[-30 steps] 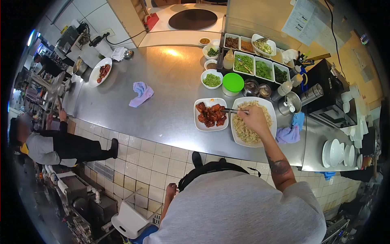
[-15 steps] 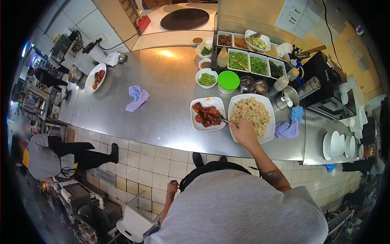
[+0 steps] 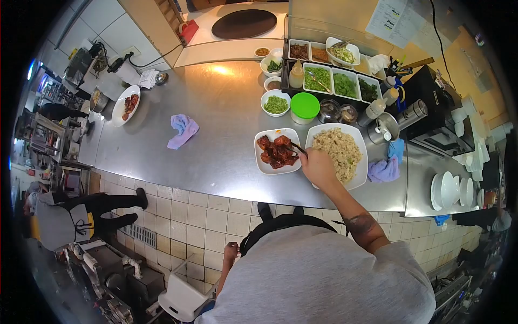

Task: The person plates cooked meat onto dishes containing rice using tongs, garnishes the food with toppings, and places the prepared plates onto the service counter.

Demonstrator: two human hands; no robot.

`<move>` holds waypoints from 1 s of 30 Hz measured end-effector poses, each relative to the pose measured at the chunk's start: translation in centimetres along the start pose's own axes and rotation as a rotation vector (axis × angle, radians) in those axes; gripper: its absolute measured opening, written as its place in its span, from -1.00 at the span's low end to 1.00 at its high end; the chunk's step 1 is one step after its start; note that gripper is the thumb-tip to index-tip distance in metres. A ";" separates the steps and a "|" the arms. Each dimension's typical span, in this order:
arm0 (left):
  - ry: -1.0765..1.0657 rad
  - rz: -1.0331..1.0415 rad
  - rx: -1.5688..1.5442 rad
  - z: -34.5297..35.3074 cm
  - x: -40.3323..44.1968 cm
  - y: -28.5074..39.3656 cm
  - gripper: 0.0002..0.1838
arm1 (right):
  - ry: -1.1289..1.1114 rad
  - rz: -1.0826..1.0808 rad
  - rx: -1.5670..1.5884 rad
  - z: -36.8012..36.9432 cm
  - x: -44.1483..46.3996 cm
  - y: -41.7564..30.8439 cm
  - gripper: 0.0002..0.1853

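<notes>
My right hand [image 3: 318, 166] grips metal tongs [image 3: 298, 148], whose tips reach into the glazed dark-red meat pieces [image 3: 277, 153] in a square white bowl [image 3: 263, 167]. The wrist lies over the near left edge of a larger white dish [image 3: 360, 178] of fried rice [image 3: 341, 154]. Down by my waist, away from the counter, my left hand [image 3: 231, 250] is curled; what it holds, if anything, is too small to see.
A green-lidded tub [image 3: 305, 106], a bowl of chopped greens [image 3: 275, 105] and bottles stand behind the dishes. Cloths [image 3: 383, 170] lie to the right, another [image 3: 183, 131] to the left. A co-worker [image 3: 70, 218] stands at far left, near a white chair [image 3: 182, 297].
My right hand has moved left from over the rice, and the tongs have shifted among the meat pieces. At the left, the co-worker has turned and stepped away.
</notes>
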State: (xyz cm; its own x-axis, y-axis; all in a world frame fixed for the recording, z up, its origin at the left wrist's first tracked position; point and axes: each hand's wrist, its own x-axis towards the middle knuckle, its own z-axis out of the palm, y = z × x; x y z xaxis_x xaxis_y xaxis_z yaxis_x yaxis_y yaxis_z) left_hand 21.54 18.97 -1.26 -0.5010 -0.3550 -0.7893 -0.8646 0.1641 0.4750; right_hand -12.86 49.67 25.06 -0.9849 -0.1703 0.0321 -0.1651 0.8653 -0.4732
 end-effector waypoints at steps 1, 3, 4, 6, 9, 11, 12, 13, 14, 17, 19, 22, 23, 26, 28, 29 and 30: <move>0.002 0.008 -0.005 0.0 0.1 -0.1 -0.69 | 0.004 -0.019 -0.021 -0.1 0.3 -0.3 -0.70; 0.016 0.003 -0.041 0.0 0.1 -0.3 -0.68 | -0.045 -0.033 -0.103 -0.8 0.9 -0.5 -0.70; 0.013 0.002 -0.050 -0.1 0.1 -0.3 -0.68 | -0.069 -0.039 -0.143 -1.1 1.2 -0.4 -0.70; 0.006 -0.003 -0.059 -0.2 0.4 -0.5 -0.68 | -0.092 -0.043 -0.145 -1.3 1.7 0.1 -0.69; 0.002 -0.021 -0.050 0.0 0.7 -1.1 -0.68 | -0.127 0.012 -0.133 -2.2 2.1 -0.2 -0.68; 0.005 -0.036 -0.085 0.1 0.6 -1.2 -0.68 | -0.133 0.039 -0.125 -2.4 2.4 -0.3 -0.68; 0.006 -0.043 -0.102 0.2 0.6 -1.4 -0.68 | -0.126 0.041 -0.123 -2.3 2.5 0.0 -0.68; 0.004 -0.045 -0.094 0.2 0.6 -1.5 -0.68 | -0.119 0.042 -0.121 -2.2 2.7 0.1 -0.68; 0.002 -0.046 -0.086 0.3 0.5 -1.6 -0.68 | -0.126 0.044 -0.124 -2.2 2.8 0.1 -0.68; -0.001 -0.048 -0.075 0.1 0.7 -1.8 -0.69 | -0.127 0.054 -0.121 -2.1 3.0 0.2 -0.68; -0.002 -0.038 -0.053 0.0 0.5 -1.2 -0.69 | -0.107 0.061 -0.110 -1.8 3.0 0.4 -0.69; 0.011 -0.018 -0.020 -0.2 0.3 -0.6 -0.70 | -0.066 0.021 -0.147 -1.6 2.2 0.0 -0.70; 0.022 -0.018 -0.026 -0.2 0.2 -0.5 -0.70 | -0.044 0.008 -0.148 -1.7 1.8 -0.4 -0.70; 0.028 -0.012 -0.044 -0.1 0.5 -0.8 -0.70 | -0.017 -0.026 -0.160 -2.3 -0.1 -2.0 -0.73; 0.019 -0.012 -0.045 -0.1 0.3 -0.6 -0.71 | -0.046 -0.049 -0.172 -1.1 -1.1 -1.7 -0.75; 0.013 -0.014 -0.041 -0.2 0.2 -0.5 -0.71 | -0.034 -0.060 -0.200 -0.6 -1.4 -1.5 -0.75; 0.013 -0.009 -0.034 -0.3 0.0 -0.1 -0.71 | -0.022 -0.072 -0.228 -0.1 -1.7 -1.4 -0.75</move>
State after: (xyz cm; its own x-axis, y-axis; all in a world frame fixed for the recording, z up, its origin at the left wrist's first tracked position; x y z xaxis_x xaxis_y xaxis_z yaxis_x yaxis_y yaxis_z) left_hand 21.62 18.69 -1.15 -0.4927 -0.3685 -0.7883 -0.8669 0.1299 0.4812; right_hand -10.95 48.82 25.77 -0.9692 -0.2433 0.0378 -0.2446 0.9343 -0.2594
